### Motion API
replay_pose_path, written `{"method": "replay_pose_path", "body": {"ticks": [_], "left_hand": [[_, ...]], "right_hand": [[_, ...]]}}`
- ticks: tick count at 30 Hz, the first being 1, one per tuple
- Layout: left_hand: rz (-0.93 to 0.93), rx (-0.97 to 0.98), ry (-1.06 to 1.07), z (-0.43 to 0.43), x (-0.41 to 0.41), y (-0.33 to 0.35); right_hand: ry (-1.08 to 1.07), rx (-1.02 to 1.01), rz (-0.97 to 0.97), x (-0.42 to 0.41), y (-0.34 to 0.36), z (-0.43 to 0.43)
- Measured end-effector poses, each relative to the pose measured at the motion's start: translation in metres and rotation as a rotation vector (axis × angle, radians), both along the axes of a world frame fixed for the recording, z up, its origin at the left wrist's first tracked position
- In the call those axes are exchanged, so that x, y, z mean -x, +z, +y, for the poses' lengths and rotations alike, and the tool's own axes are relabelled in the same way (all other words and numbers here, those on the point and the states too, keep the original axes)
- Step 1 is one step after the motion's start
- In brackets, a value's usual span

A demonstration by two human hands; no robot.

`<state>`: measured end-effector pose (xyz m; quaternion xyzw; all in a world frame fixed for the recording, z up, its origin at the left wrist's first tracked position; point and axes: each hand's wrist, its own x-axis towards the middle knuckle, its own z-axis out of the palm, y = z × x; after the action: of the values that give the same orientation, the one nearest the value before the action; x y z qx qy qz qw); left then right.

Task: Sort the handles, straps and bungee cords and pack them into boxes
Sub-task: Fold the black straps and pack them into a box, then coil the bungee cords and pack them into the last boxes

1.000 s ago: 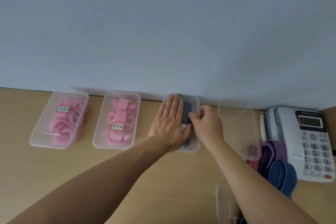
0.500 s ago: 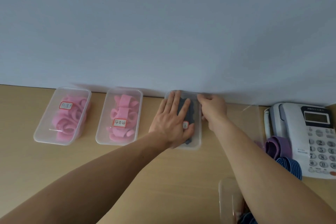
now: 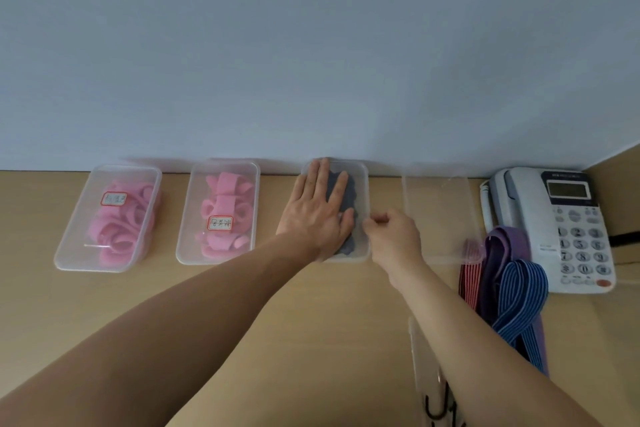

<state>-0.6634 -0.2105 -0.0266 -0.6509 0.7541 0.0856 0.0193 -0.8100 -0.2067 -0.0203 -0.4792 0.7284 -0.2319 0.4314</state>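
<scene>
One box [image 3: 362, 189]: left hand [image 3: 317, 217] flat atop (right hand [image 3: 394, 236] pinches it).

- We count four clear boxes in a row along the far edge of the tabletop [image 3: 207, 305]: the far-left box [image 3: 149, 180], the second box [image 3: 250, 174], the dark-filled box [image 3: 362, 184] and the empty box [image 3: 436, 211] on the right.
- One more clear container [image 3: 420, 357] sits near us, partly hidden behind an arm.
- Two red-edged labels: the left label [image 3: 114, 198] and the right label [image 3: 220, 223], one on each pink-filled box.
- The pink loops [image 3: 114, 236] are too tangled for us to count.
- Three elastic straps lie at the right: one red-striped strap [image 3: 468, 276], one purple strap [image 3: 502, 250], one blue-striped strap [image 3: 519, 295].
- One telephone [image 3: 554, 204], far right.
</scene>
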Motion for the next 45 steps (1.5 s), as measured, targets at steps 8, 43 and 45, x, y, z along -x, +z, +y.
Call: {"method": "replay_pose_path", "body": {"ticks": [8, 43, 45], "left_hand": [[-0.021, 0.002, -0.006, 0.001, 0.001, 0.004], [0.011, -0.057, 0.071, 0.019, 0.015, 0.013], [0.034, -0.04, 0.082, 0.021, 0.02, 0.019]], "right_hand": [[-0.157, -0.076, -0.346, 0.003, 0.011, 0.037], [0.161, -0.006, -0.076, 0.041, 0.029, 0.088], [0.198, 0.051, 0.036, 0.058, 0.032, 0.096]]}}
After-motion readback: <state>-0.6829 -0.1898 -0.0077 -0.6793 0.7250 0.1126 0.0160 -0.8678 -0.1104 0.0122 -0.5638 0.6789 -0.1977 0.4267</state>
